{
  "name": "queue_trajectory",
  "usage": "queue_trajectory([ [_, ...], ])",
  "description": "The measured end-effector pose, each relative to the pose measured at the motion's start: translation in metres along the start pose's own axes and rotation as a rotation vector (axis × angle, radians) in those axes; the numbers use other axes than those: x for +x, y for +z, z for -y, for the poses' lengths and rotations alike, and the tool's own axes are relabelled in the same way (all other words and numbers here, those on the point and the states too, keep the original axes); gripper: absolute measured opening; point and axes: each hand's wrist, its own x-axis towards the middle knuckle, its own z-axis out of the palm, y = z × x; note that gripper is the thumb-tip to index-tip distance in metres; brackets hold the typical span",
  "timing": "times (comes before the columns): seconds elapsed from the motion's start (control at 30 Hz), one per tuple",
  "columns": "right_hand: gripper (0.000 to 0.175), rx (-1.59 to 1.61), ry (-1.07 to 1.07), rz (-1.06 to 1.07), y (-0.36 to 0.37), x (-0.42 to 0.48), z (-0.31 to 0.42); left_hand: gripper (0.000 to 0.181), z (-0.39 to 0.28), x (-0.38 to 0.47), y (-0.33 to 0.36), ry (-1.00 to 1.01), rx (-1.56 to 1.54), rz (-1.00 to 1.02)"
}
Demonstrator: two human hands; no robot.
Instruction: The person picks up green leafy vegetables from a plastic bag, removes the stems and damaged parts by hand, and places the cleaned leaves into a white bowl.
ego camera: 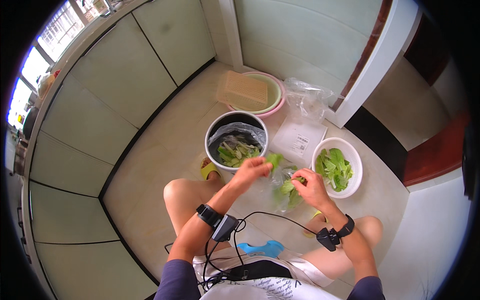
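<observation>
My left hand (252, 170) is closed on a piece of green leaf (275, 160), raised near the right rim of a round bin (207, 140). The bin is lined with a clear plastic bag and holds leaves and pale stems (238, 153). My right hand (309, 185) pinches the stem end of leafy greens (289, 189), above a clear plastic bag (276, 180) between my feet. To the right of it, a white plastic colander (357, 170) holds loose green leaves (335, 168). The fingertips of my right hand are partly hidden.
Behind the bin, a peach plastic basket (243, 90) rests on nested green and pink basins (280, 93). A crumpled clear bag (307, 97) and a flat white package (296, 137) with a label lie beside them. Cabinets (93, 101) line the left; cables hang between my forearms.
</observation>
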Motion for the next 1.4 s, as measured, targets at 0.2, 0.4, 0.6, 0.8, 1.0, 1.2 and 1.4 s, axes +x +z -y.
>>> queue_trajectory([
  [0.2, 0.010, -0.026, 0.028, -0.083, -0.021, -0.001, -0.018, 0.037, 0.042, 0.032, -0.052, 0.232, 1.031, -0.603],
  [0.4, 0.012, -0.207, 0.154, -0.297, -0.075, -0.002, -0.053, 0.014, 0.082, 0.055, -0.083, 0.313, 1.143, -0.380],
  [0.6, 0.016, -0.496, 0.131, -0.545, -0.135, -0.009, -0.074, 0.012, 0.019, 0.026, -0.020, 0.353, 0.878, -0.348],
  [0.8, 0.023, -0.826, 0.221, -0.410, -0.160, -0.030, -0.189, 0.027, 0.061, 0.010, 0.026, 0.444, 1.013, 0.354],
  [1.0, 0.012, -0.281, 0.400, -0.374, -0.133, -0.004, -0.131, 0.050, 0.108, -0.007, 0.037, 0.333, 1.336, 0.701],
  [1.2, 0.018, -0.178, 0.477, 0.524, -0.008, -0.008, -0.159, 0.064, 0.110, -0.008, 0.047, 0.168, 1.453, 0.792],
  [1.4, 0.044, -0.167, 0.497, 0.431, 0.086, -0.032, -0.215, 0.076, 0.106, -0.006, 0.064, 0.185, 1.463, 0.815],
])
